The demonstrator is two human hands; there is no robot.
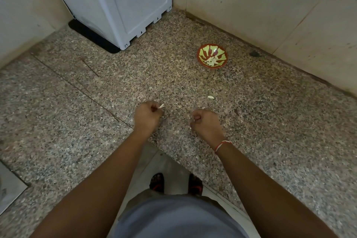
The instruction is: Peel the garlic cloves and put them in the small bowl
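Open counter (173, 83) toward bowl (212, 55)

**Speckled granite counter, corner layout**

Speckled granite counter (77, 131), pink-grey with dark flecks, wrapping an L-shaped corner between beige tiled walls. Seam line running diagonally across the left slab. Directly on it:
- small bowl (212, 55), red rim with green-and-red pattern inside, far right near the wall, holding pale peeled garlic cloves (212, 61).
- single loose garlic clove (211, 97), nearer the front edge, well apart from the bowl.
- white plastic appliance (116, 4) in the far corner, sitting on a black mat (90, 36).
- metal sink edge (9, 185) set in at far left.
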